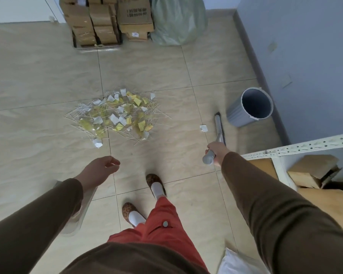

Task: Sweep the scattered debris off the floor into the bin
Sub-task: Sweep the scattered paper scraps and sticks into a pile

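Note:
A pile of debris, made of white and yellow paper scraps and thin sticks, lies on the tiled floor ahead of me. One stray white scrap sits apart to its right. My right hand grips the grey handle of a broom, whose head rests on the floor just left of the grey bin. The bin stands upright and open against the blue wall. My left hand hangs over the floor near the pile, fingers loosely curled, holding nothing.
Stacked cardboard boxes and a green plastic bag stand against the far wall. A white metal shelf frame with cardboard boxes is at my right. A translucent flat object lies under my left forearm. My feet stand behind the pile.

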Available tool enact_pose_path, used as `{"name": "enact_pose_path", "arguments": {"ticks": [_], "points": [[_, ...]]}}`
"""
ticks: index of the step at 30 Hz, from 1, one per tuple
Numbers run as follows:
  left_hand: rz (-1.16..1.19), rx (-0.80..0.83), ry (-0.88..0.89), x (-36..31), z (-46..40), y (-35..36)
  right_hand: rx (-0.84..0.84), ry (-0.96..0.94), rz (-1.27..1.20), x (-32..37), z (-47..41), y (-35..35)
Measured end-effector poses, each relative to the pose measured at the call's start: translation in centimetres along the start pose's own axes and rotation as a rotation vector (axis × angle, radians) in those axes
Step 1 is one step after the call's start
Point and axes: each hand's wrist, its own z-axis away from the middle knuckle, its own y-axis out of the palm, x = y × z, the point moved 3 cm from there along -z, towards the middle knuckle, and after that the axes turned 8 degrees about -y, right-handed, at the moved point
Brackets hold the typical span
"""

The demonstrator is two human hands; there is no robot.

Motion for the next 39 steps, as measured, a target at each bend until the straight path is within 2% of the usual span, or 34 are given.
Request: {"name": "enact_pose_path", "arguments": {"ticks": [3, 9, 13, 18, 22, 27, 32, 36, 39], "points": [[-0.021, -0.004, -0.004, -1.0, -0.4, -0.4, 0.111, 0.001, 0.025, 1.0, 1.4, 4.8], [0.017, -0.018, -0.004, -3.6, -0.5, -1.5, 0.307, 0.099, -0.15, 0.4, 6.1, 15.2], [0.075, -0.022, -0.017, -4.3, 0.6, -2.1, 0.454, 0.155, -0.233, 1.9, 8.3, 15.3], [0.158, -0.035, -0.053, -2.4, 1.5, -2.4, 0.516, 0.148, -0.302, 2.4, 10.8, 11.0], [0.184, -0.067, -0.058, -0.3, 2.1, -2.7, 0.497, 0.042, -0.146, 2.3, 15.2, 10.0], [0.221, -0.103, -0.061, 2.0, 3.0, -3.3, 0.575, 0.048, -0.018, 3.7, 19.4, 9.4], [0.229, -0.136, -0.08, 4.6, 4.5, -4.1, 0.675, 0.178, 0.002, 4.7, 21.6, 10.5], [0.207, -0.163, -0.088, 6.5, 5.5, -4.2, 0.806, 0.342, 0.199, 4.5, 21.7, 12.4], [0.226, -0.188, -0.107, 7.4, 6.2, -4.1, 0.832, 0.38, 0.351, 4.7, 20.3, 14.8]]}}
